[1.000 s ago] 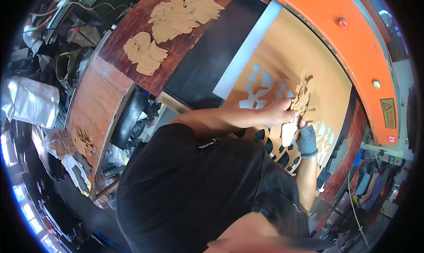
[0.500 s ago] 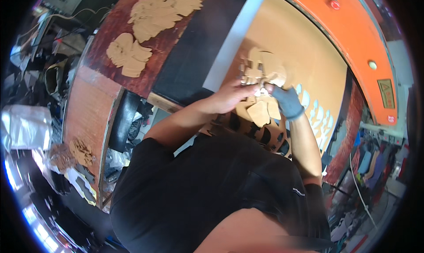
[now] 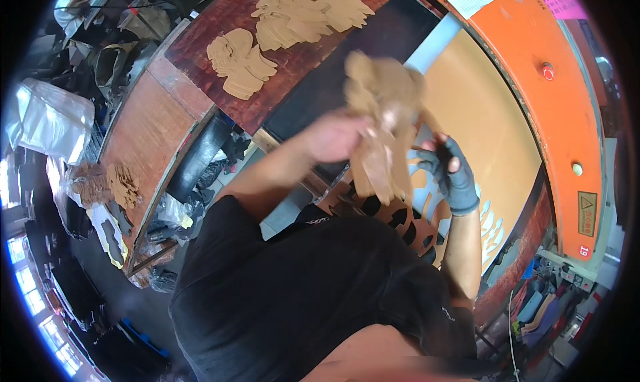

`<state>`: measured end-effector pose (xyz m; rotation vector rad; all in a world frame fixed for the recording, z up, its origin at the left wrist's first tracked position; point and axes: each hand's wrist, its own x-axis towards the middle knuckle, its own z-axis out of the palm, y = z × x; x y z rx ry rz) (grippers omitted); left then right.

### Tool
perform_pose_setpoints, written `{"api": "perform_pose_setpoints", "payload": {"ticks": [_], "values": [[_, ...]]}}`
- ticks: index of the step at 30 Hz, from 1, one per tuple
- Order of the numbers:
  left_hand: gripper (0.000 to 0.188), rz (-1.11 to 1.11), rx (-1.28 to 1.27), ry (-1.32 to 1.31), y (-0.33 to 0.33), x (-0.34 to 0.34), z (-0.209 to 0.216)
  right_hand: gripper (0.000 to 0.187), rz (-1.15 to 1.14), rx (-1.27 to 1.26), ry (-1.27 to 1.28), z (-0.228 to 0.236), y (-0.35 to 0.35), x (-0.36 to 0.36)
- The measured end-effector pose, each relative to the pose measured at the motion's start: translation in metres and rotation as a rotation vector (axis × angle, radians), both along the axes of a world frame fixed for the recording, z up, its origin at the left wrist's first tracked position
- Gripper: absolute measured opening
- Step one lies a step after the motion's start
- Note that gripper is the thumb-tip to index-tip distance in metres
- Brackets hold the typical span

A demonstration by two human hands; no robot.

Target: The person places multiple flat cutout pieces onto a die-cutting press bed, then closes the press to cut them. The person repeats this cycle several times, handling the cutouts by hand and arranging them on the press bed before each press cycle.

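My bare left hand is closed on a bundle of flat tan cut pieces, raised over the work surface and smeared by motion. To its right, my right hand wears a dark grey glove with bare fingertips. Its fingers are apart and nothing shows in them; whether they touch the sheet I cannot tell. Beneath lies a broad tan sheet, with cut-out holes in its nearer part, partly hidden by the bundle and my arms.
Stacks of similar tan pieces lie on a dark red board at the far left. An orange machine housing with a red button curves along the right. A wooden table and plastic bags stand left.
My left hand has lifted the bundle of tan pieces off the sheet. My right hand has come away from the pieces, its fingers spreading. The whole view has shifted.
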<state>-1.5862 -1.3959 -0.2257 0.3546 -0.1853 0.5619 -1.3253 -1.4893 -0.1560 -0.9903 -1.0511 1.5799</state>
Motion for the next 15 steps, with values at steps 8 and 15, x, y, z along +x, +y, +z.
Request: {"api": "perform_pose_setpoints", "payload": {"ticks": [8, 15], "values": [[0.034, 0.68, -0.199, 0.809, 0.116, -0.181, -0.005, 0.032, -0.665, -0.17, -0.28, -0.033, -0.069, 0.065], [0.033, 0.723, -0.286, 1.178, 0.15, -0.226, -0.052, 0.02, -0.891, 0.01, -0.519, -0.036, -0.135, 0.088]]}}
